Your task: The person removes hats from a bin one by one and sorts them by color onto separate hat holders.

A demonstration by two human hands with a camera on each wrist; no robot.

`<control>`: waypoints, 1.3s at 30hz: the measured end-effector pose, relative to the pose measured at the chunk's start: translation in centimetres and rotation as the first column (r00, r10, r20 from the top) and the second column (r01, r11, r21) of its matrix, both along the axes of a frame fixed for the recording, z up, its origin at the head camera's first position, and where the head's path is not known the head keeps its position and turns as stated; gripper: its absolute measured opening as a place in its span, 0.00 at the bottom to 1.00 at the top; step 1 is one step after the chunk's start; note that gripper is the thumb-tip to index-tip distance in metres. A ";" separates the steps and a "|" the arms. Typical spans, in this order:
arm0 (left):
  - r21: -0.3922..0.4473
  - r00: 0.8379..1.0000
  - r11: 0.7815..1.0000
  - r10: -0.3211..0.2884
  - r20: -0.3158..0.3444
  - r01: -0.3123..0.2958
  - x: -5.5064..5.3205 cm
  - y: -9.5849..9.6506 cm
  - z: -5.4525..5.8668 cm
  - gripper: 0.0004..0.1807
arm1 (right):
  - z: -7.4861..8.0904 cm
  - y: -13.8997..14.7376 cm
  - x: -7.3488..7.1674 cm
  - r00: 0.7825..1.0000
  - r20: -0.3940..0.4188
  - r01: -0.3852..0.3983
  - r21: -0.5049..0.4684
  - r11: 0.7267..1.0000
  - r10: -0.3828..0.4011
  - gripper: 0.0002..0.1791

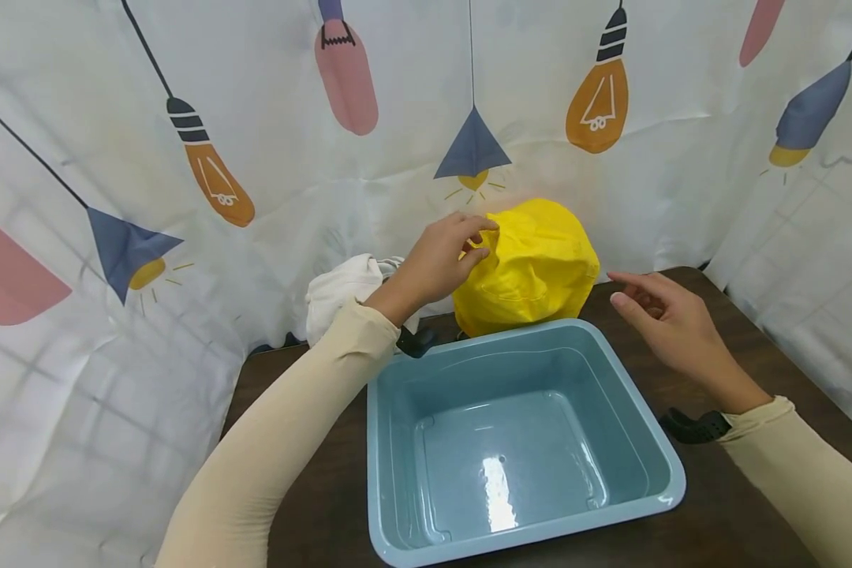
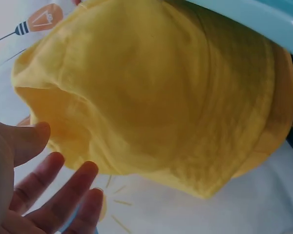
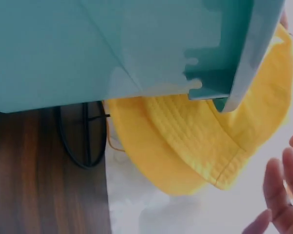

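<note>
A yellow bucket hat (image 1: 532,264) stands raised at the back of the table, just behind a teal plastic tub (image 1: 390,442). My left hand (image 1: 479,237) reaches to the hat's upper left side. Its fingertips touch the crown, and in the left wrist view the fingers (image 2: 78,180) lie spread and loose beside the hat (image 2: 161,87). My right hand (image 1: 628,288) hovers to the right of the hat with relaxed fingers, holding nothing. The right wrist view shows the hat's brim (image 3: 195,146) past the tub's corner (image 3: 234,73), with my fingers (image 3: 278,195) below it.
A white cloth item (image 1: 341,292) sits left of the yellow hat, partly behind my left arm. A black wire stand (image 3: 83,141) rests on the dark wooden table (image 1: 312,497) under the hat. A curtain printed with lamps (image 1: 184,158) closes in the back and sides.
</note>
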State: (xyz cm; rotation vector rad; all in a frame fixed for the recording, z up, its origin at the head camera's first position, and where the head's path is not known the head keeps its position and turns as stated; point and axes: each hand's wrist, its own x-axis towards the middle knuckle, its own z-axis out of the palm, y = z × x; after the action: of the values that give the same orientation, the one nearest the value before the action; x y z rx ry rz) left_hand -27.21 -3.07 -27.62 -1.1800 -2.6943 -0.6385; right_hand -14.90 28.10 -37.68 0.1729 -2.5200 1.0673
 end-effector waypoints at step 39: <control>-0.107 0.954 0.988 0.073 -0.292 -0.109 -3.3 0.9 0.1 0.12 | -2.5 -2.7 -7.7 0.982 -0.121 0.136 -0.093 0.986 -0.147 0.16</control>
State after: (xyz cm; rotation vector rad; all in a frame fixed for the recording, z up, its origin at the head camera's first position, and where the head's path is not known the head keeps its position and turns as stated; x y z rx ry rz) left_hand -30.52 -2.21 -27.56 -1.0718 -2.5499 -0.2675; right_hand -22.59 25.37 -40.17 0.0358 -2.3315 1.0681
